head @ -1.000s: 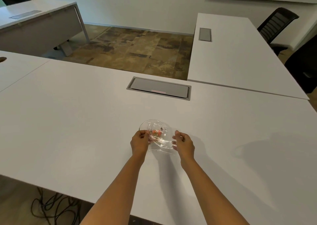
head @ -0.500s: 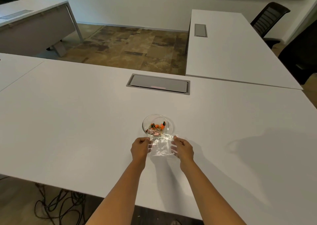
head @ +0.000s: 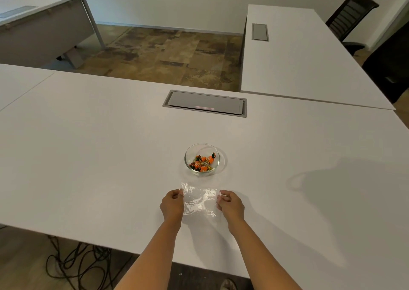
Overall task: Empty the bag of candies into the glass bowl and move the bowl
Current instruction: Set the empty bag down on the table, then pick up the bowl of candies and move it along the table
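Observation:
A small glass bowl (head: pixel 189 157) stands on the white table (head: pixel 88 157) and holds several orange and dark wrapped candies (head: pixel 203 162). Just in front of it, nearer to me, the clear plastic bag (head: pixel 199 200) looks flat and empty. My left hand (head: pixel 171 204) pinches its left edge and my right hand (head: pixel 230 204) pinches its right edge. The bag is stretched between them, low over the table. Both hands are a short way from the bowl and do not touch it.
A grey cable hatch (head: pixel 204 103) is set into the table beyond the bowl. A second white table (head: pixel 298 53) joins at the far right, with dark chairs (head: pixel 349 15) behind it. Cables (head: pixel 73 265) lie on the floor under the near edge.
The bag was tipped over the bowl a second ago, and the candies have dropped in. Both hands have since drawn the emptied bag back toward me, clear of the bowl.

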`<state>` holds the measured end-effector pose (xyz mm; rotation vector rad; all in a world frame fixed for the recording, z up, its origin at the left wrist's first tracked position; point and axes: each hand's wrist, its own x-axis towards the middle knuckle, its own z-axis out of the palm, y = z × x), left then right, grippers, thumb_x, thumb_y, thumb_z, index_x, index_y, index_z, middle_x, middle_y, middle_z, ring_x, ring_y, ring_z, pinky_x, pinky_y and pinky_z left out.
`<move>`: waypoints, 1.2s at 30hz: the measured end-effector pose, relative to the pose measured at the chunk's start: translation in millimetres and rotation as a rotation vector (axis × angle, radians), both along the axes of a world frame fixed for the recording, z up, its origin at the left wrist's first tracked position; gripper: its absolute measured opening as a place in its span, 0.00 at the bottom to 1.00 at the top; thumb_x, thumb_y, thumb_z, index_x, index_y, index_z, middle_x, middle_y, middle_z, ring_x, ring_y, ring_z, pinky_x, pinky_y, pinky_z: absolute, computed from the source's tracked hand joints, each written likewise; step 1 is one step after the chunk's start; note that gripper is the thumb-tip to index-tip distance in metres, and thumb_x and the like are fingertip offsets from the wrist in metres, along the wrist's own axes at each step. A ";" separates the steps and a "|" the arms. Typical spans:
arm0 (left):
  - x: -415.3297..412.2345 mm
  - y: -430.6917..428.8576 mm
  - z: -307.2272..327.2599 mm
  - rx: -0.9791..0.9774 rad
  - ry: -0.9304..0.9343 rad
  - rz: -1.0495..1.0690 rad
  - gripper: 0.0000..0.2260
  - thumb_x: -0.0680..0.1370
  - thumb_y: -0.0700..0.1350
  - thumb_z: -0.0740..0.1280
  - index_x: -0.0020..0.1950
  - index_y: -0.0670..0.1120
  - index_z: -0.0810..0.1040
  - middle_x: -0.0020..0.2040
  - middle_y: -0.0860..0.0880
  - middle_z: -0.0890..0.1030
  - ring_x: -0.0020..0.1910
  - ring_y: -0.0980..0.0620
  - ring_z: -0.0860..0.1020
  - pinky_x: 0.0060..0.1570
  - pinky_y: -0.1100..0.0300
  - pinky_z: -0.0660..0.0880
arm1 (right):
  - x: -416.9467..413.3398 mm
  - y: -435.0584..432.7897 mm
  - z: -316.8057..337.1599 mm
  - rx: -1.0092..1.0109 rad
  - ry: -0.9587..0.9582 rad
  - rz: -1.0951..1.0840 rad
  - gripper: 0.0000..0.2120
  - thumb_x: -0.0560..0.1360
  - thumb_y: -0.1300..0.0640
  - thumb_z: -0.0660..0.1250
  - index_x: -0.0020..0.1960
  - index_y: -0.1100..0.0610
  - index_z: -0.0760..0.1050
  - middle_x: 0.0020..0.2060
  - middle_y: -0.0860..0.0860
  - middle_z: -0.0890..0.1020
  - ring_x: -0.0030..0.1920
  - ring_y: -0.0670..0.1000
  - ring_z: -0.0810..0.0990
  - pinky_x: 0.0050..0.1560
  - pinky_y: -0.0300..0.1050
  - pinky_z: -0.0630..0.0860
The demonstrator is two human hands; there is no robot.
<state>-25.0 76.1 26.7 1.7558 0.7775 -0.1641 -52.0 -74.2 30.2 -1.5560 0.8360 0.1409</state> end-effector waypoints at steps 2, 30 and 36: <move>0.9 1.2 -3.5 0.015 0.008 -0.006 0.10 0.78 0.42 0.64 0.56 0.41 0.80 0.54 0.41 0.82 0.47 0.48 0.75 0.49 0.58 0.72 | -0.1 3.7 -1.6 -0.104 -0.005 0.056 0.13 0.74 0.68 0.63 0.58 0.62 0.76 0.48 0.57 0.81 0.49 0.57 0.80 0.56 0.51 0.79; 73.7 -14.2 32.4 0.063 -0.246 -0.199 0.21 0.80 0.53 0.57 0.70 0.44 0.68 0.70 0.43 0.72 0.67 0.45 0.72 0.63 0.55 0.68 | 78.9 -21.1 28.7 -0.409 -0.129 0.577 0.50 0.65 0.55 0.77 0.76 0.55 0.47 0.75 0.55 0.55 0.75 0.57 0.52 0.75 0.54 0.53; 91.9 -24.2 27.5 0.022 -0.183 -0.259 0.22 0.81 0.53 0.54 0.72 0.45 0.66 0.73 0.43 0.69 0.71 0.43 0.68 0.69 0.49 0.66 | 94.1 -21.6 24.7 -0.337 -0.117 0.660 0.55 0.63 0.54 0.78 0.76 0.55 0.44 0.76 0.54 0.53 0.76 0.57 0.52 0.76 0.58 0.55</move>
